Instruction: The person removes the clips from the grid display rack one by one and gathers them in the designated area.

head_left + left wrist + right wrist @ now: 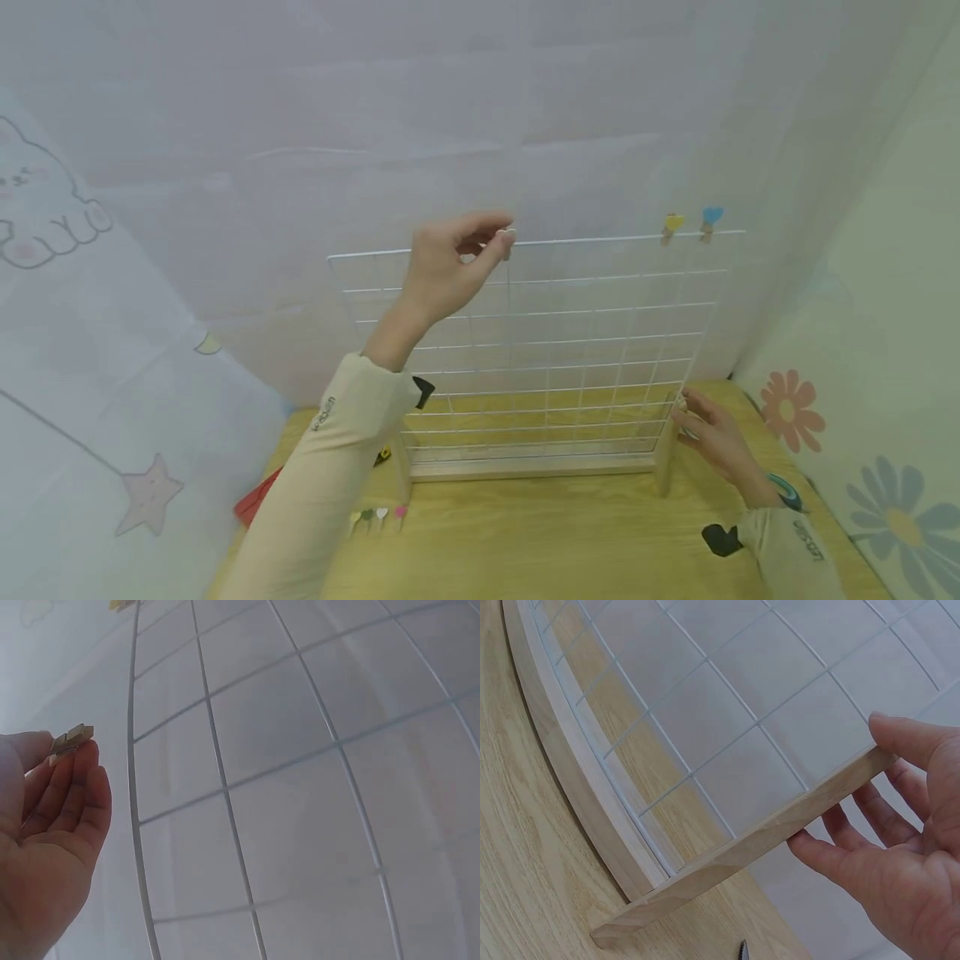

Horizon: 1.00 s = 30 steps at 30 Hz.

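While the left hand is raised to the top edge of the white wire grid panel, it pinches a small wooden clothespin between thumb and fingertips, the peg sticking out just past the fingertips in the left wrist view. The peg sits just beside the grid's top wire, on the near side; whether it touches the wire cannot be told. The other fingers of that hand are curled loosely inward.

Far below and to the right of it, the right hand grips the wooden post at the grid's right end, thumb on one face and fingers wrapped behind, as the right wrist view shows. That post meets the wooden base rail, which rests on the wooden tabletop.

Along the top wire, well to the right of the left hand, two pegs are clipped side by side: one with a yellow heart and one with a blue heart. Below the left forearm, a row of small coloured pegs lies on the tabletop, with a red flat object near its left edge.
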Each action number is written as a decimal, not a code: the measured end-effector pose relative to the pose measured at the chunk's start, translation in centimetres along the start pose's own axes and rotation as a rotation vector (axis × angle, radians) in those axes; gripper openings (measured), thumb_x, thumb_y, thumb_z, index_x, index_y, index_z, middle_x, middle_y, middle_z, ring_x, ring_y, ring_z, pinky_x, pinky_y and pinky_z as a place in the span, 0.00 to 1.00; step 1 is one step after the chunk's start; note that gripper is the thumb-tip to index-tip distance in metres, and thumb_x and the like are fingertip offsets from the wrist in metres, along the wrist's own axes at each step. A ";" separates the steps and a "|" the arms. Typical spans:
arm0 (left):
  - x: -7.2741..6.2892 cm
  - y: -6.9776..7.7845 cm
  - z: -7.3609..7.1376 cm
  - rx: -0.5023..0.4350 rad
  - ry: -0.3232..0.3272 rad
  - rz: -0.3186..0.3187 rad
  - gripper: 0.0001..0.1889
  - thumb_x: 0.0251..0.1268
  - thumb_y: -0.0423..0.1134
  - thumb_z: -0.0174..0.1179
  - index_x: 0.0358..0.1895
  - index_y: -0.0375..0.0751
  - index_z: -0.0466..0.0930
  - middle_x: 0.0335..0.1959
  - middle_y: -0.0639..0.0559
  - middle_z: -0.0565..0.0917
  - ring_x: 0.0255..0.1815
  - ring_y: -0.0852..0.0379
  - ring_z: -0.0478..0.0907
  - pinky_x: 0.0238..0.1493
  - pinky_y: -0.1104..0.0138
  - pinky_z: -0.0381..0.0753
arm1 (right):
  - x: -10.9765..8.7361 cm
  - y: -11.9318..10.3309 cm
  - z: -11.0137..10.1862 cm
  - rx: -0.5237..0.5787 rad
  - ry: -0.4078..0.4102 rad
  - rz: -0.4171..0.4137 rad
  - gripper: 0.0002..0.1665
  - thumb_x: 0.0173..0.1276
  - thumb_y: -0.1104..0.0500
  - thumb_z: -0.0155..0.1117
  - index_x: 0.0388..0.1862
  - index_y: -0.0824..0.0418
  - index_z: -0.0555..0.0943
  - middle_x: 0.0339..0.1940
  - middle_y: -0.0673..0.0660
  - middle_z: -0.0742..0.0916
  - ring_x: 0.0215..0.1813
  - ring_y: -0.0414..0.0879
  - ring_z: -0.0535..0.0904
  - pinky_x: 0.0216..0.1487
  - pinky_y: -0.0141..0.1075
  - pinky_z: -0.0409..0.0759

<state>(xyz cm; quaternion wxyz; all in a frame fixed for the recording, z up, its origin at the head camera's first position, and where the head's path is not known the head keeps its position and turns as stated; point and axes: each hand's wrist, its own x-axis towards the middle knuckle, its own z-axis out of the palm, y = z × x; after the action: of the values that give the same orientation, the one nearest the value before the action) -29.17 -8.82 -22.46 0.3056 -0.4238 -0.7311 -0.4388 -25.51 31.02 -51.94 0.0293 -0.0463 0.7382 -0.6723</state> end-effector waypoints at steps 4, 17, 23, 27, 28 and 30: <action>-1.1 -0.7 -1.7 0.006 -0.001 0.020 0.06 0.62 0.28 0.61 0.40 0.31 0.84 0.27 0.48 0.85 0.26 0.60 0.80 0.30 0.72 0.79 | 0.1 0.1 0.1 0.014 0.000 -0.001 0.44 0.75 0.58 0.53 0.76 0.71 0.40 0.73 0.76 0.49 0.52 0.24 0.73 0.51 0.31 0.77; -8.6 -1.9 -2.7 -0.058 -0.092 -0.216 0.05 0.63 0.29 0.62 0.39 0.35 0.85 0.27 0.48 0.86 0.26 0.57 0.82 0.31 0.71 0.80 | 0.3 0.3 -0.1 0.014 0.016 0.011 0.45 0.75 0.57 0.54 0.76 0.71 0.40 0.73 0.76 0.49 0.49 0.24 0.73 0.51 0.30 0.77; -11.6 -2.6 -2.5 -0.026 -0.131 -0.344 0.05 0.62 0.26 0.61 0.39 0.31 0.84 0.27 0.43 0.85 0.26 0.52 0.82 0.30 0.68 0.80 | 0.3 0.6 0.0 0.051 0.019 0.000 0.45 0.75 0.58 0.55 0.75 0.72 0.40 0.72 0.77 0.50 0.49 0.25 0.75 0.48 0.28 0.77; -13.6 -1.8 -2.7 -0.010 -0.157 -0.425 0.05 0.61 0.24 0.61 0.39 0.28 0.84 0.30 0.38 0.85 0.27 0.47 0.82 0.31 0.67 0.81 | 0.2 0.6 0.1 0.046 0.011 -0.006 0.45 0.75 0.58 0.54 0.75 0.72 0.39 0.73 0.77 0.49 0.49 0.25 0.75 0.48 0.28 0.77; -14.2 -1.7 -2.7 -0.008 -0.163 -0.445 0.05 0.60 0.24 0.61 0.39 0.28 0.84 0.30 0.38 0.85 0.28 0.47 0.82 0.32 0.67 0.81 | 0.1 0.5 0.2 0.040 0.011 -0.007 0.45 0.75 0.58 0.54 0.75 0.72 0.40 0.73 0.77 0.49 0.49 0.25 0.74 0.49 0.28 0.77; -15.6 -2.0 -2.7 -0.022 -0.173 -0.472 0.06 0.60 0.23 0.61 0.39 0.28 0.84 0.31 0.38 0.85 0.28 0.48 0.82 0.32 0.68 0.81 | 0.1 0.4 0.2 0.025 0.013 -0.005 0.45 0.75 0.57 0.54 0.75 0.72 0.40 0.73 0.77 0.48 0.49 0.24 0.74 0.49 0.28 0.77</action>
<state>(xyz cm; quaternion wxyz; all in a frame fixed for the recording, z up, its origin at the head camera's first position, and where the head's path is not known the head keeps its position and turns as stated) -23.67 -17.22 -34.86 0.1265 -0.2805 -0.8285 -0.4679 -25.59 30.86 -52.33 0.0232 -0.0434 0.7297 -0.6820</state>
